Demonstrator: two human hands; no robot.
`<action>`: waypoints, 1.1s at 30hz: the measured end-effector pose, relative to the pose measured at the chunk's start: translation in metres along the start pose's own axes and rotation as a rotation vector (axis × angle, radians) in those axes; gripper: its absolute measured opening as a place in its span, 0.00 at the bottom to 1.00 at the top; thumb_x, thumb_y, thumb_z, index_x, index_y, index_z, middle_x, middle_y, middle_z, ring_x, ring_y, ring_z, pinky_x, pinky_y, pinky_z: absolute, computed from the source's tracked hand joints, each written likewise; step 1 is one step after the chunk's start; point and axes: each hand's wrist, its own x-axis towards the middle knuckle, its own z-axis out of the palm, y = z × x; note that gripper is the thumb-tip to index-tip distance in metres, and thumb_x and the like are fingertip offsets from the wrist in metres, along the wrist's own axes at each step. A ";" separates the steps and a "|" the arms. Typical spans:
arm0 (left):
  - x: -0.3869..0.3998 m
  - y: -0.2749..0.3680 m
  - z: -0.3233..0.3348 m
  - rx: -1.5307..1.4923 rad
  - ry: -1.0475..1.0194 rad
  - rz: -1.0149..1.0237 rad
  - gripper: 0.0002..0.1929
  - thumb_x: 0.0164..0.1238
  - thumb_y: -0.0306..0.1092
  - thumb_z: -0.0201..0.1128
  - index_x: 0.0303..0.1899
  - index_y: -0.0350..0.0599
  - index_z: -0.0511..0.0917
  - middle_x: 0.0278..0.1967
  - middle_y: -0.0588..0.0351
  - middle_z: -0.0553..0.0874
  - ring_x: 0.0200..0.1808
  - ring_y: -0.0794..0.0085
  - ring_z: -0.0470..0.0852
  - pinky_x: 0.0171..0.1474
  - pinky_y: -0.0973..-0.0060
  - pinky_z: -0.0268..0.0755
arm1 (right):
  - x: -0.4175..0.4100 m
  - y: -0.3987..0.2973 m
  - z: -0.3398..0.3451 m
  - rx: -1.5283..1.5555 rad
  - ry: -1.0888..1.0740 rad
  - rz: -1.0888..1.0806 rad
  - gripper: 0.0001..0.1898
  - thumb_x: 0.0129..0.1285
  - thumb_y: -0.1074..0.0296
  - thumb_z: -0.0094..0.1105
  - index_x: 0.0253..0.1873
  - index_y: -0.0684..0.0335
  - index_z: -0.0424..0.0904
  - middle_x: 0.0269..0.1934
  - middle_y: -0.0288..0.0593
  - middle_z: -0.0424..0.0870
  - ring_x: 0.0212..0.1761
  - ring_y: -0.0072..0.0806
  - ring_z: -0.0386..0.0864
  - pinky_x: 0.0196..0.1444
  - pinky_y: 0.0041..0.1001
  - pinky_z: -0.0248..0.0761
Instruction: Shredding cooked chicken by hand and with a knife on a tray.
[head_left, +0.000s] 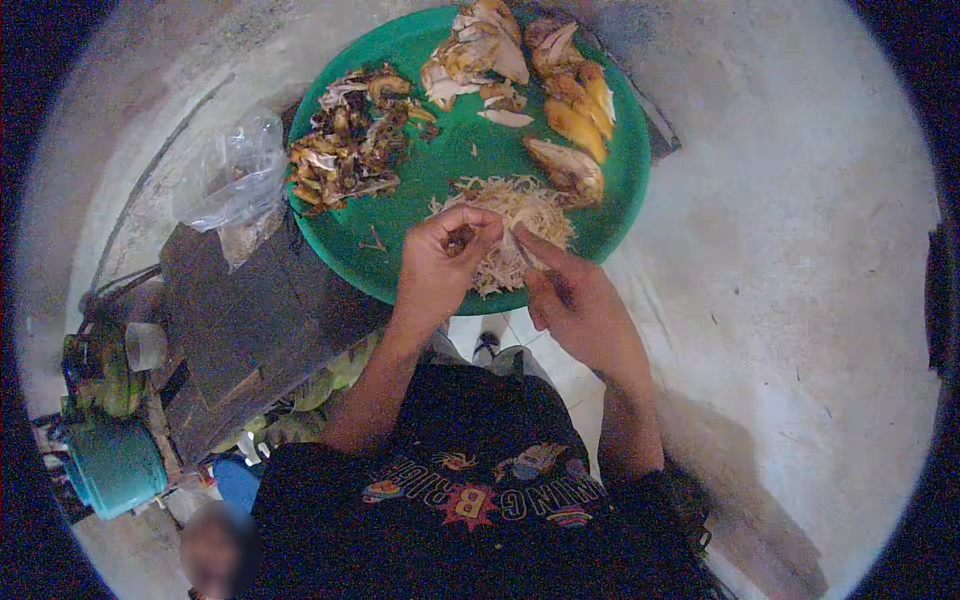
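A round green plastic tray (442, 259) lies before me. My left hand (446, 251) pinches a small piece of meat, thumb against index finger, over a heap of shredded chicken (502, 274) near the tray's close edge. Beside it, my right hand (574, 292) grips a small thin tool, perhaps a knife, largely hidden by the fingers; its tip is close to the left fingertips. Chicken bones and scraps (349, 142) are piled on the tray's left. Pieces of cooked chicken meat (480, 52) lie at the far side, and browned chicken pieces (577, 105) at the right.
A clear plastic bag (236, 176) sits left of the tray, by a dark wooden table (255, 322). At the lower left are a teal plastic container (116, 469), a white cup (146, 346) and a blue object (238, 480). A blurred face of a person shows at the bottom left.
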 end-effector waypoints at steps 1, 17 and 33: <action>-0.001 -0.001 -0.001 0.002 0.002 0.000 0.05 0.65 0.28 0.62 0.37 0.37 0.81 0.31 0.62 0.83 0.31 0.85 0.77 0.35 0.84 0.70 | 0.002 0.002 0.001 -0.035 0.009 -0.033 0.22 0.66 0.71 0.48 0.65 0.61 0.68 0.24 0.42 0.77 0.21 0.22 0.71 0.28 0.26 0.69; 0.008 -0.007 -0.012 0.082 -0.161 -0.067 0.09 0.62 0.33 0.66 0.40 0.38 0.83 0.36 0.59 0.85 0.35 0.81 0.79 0.40 0.79 0.72 | 0.003 0.017 0.002 -0.094 0.089 -0.073 0.22 0.67 0.72 0.48 0.65 0.57 0.68 0.24 0.45 0.77 0.21 0.27 0.70 0.30 0.30 0.70; 0.002 -0.002 0.001 -0.159 -0.009 -0.120 0.04 0.63 0.33 0.64 0.38 0.47 0.80 0.26 0.70 0.78 0.26 0.89 0.70 0.26 0.86 0.60 | 0.002 -0.004 -0.004 0.183 -0.060 0.005 0.24 0.69 0.70 0.45 0.69 0.53 0.63 0.19 0.33 0.70 0.20 0.18 0.68 0.26 0.22 0.67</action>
